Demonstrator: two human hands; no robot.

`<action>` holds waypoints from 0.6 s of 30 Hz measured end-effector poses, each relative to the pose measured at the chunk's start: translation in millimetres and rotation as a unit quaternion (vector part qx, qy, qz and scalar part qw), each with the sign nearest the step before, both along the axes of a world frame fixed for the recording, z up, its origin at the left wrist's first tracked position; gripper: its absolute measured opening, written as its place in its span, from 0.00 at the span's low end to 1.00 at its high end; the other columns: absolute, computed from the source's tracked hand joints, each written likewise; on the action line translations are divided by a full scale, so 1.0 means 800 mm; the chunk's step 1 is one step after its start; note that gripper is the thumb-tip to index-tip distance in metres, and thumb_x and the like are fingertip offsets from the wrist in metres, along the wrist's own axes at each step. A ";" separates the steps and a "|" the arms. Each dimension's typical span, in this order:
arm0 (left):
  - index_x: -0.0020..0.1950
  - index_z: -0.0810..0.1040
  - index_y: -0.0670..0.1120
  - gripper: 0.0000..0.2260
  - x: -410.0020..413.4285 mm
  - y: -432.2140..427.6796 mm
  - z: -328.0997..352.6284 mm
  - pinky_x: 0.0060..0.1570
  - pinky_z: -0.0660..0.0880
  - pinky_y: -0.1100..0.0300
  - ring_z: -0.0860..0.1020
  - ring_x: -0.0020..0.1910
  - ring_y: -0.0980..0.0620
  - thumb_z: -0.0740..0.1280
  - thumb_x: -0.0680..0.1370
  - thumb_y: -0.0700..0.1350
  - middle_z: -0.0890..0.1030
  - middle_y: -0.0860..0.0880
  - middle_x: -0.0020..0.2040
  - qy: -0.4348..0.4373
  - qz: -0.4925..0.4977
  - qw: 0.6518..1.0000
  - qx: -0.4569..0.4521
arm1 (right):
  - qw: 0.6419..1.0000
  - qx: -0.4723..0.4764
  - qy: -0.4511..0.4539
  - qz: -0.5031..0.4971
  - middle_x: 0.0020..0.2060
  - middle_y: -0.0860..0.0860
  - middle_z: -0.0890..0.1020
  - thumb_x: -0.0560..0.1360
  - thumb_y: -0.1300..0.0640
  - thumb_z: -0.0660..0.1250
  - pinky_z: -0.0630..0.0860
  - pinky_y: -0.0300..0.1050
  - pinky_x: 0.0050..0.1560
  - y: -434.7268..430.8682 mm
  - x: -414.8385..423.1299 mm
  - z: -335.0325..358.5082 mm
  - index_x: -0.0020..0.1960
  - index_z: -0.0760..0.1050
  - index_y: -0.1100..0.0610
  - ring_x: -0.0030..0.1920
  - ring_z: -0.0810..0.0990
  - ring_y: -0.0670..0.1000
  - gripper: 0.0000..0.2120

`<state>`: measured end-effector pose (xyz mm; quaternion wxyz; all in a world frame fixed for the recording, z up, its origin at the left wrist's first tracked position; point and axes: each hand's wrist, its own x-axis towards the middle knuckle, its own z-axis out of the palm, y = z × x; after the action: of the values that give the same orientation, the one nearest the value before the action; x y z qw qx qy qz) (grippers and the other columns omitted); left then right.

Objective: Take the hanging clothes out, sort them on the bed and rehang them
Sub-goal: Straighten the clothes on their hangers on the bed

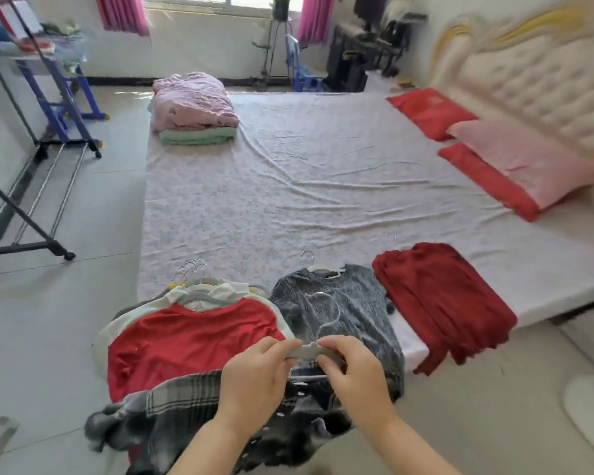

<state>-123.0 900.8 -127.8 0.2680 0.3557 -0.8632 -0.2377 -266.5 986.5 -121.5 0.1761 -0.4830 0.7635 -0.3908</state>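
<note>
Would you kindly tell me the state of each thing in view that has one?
left hand, pinching the hanger
right hand, pinching the hanger
hanger, held at its middle, hook pointing away
grey top, flat on the bed, on a second hanger
red top, flat, topping a pile
dark red garment, folded, overhanging the bed edge
pink bedding, folded

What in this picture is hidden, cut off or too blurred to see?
Head view:
- hanger: partly covered by the left hand and right hand.
- plaid garment: cut off by the bottom edge.
- clothes under the red top: only edges show.
- clothes rack: cut by the left edge.
</note>
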 end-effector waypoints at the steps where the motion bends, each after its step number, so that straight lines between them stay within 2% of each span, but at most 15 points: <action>1: 0.49 0.82 0.54 0.12 -0.015 0.012 0.004 0.29 0.73 0.66 0.79 0.34 0.59 0.71 0.68 0.44 0.80 0.59 0.39 0.004 -0.011 1.000 0.002 | 1.000 0.001 0.021 -0.012 0.42 0.39 0.79 0.69 0.65 0.71 0.71 0.31 0.49 0.020 -0.012 0.002 0.49 0.78 0.49 0.45 0.77 0.37 0.14; 3: 0.49 0.82 0.54 0.13 -0.046 0.037 0.013 0.31 0.71 0.68 0.77 0.34 0.61 0.74 0.67 0.43 0.80 0.60 0.39 0.017 -0.030 0.999 0.016 | 0.997 0.002 0.060 -0.040 0.45 0.42 0.81 0.68 0.63 0.72 0.73 0.40 0.54 0.060 -0.037 0.004 0.54 0.79 0.51 0.47 0.78 0.42 0.16; 5: 0.50 0.82 0.55 0.14 -0.079 0.066 0.021 0.31 0.70 0.69 0.77 0.35 0.61 0.75 0.67 0.42 0.80 0.60 0.39 0.021 -0.048 0.998 0.031 | 0.993 -0.014 0.088 -0.074 0.48 0.43 0.81 0.69 0.63 0.72 0.74 0.46 0.55 0.098 -0.060 0.008 0.57 0.78 0.51 0.50 0.78 0.46 0.18; 8: 0.51 0.81 0.57 0.14 -0.134 0.117 0.030 0.30 0.72 0.65 0.76 0.37 0.59 0.74 0.69 0.42 0.80 0.61 0.40 0.027 -0.069 0.996 0.053 | 0.987 -0.037 0.110 -0.114 0.49 0.44 0.80 0.71 0.62 0.70 0.75 0.49 0.54 0.157 -0.103 0.015 0.60 0.76 0.50 0.50 0.78 0.46 0.18; 13: 0.54 0.80 0.59 0.14 -0.236 0.216 0.036 0.32 0.63 0.77 0.70 0.32 0.63 0.72 0.72 0.44 0.74 0.65 0.42 0.039 -0.116 0.990 0.067 | 0.976 -0.045 0.163 -0.138 0.45 0.48 0.81 0.72 0.61 0.70 0.78 0.51 0.47 0.271 -0.195 0.025 0.63 0.75 0.49 0.46 0.80 0.50 0.21; 18: 0.52 0.82 0.52 0.14 -0.343 0.325 0.047 0.31 0.63 0.76 0.71 0.35 0.60 0.75 0.68 0.40 0.80 0.58 0.42 0.039 -0.162 0.985 0.050 | 0.970 -0.054 0.175 -0.162 0.42 0.47 0.80 0.72 0.61 0.69 0.79 0.49 0.45 0.387 -0.296 0.033 0.63 0.75 0.50 0.44 0.79 0.48 0.20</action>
<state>-397.8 1160.6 -90.3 0.2409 0.2144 -0.8853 -0.3350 -503.4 1296.2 -94.9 -0.0522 -0.4224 0.8285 -0.3640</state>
